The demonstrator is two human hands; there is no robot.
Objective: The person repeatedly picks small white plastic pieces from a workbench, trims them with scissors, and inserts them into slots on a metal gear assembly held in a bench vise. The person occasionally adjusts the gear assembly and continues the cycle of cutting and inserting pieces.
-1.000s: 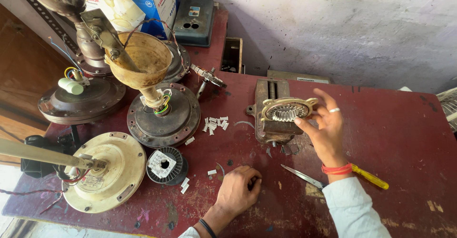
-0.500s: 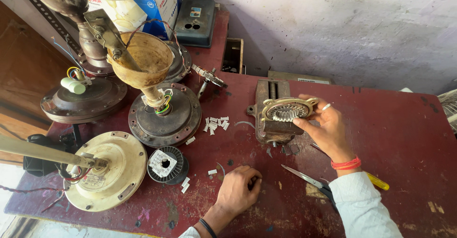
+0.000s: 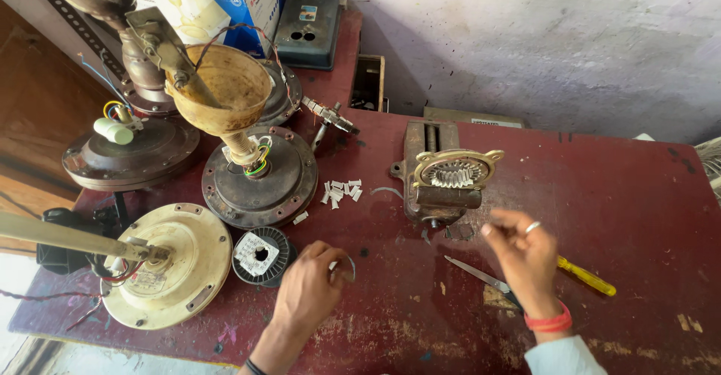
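My left hand rests on the dark red table with its fingers curled around a thin curved grey strip, just right of a spool of copper wire. My right hand hovers above the table with thumb and forefinger pinched together; nothing shows between them. It is below and right of a small vise that clamps a brass-coloured round stator. Scissors and a yellow-handled screwdriver lie under that hand.
Several small white paper slips lie left of the vise. Ceiling fan motors stand at the left: a cream one, a dark one with a rusty cup, and another dark one. A grey box sits at the back.
My right hand has left the stator in the vise and drawn back toward me, closing into a pinch. My left hand stays in about the same spot.
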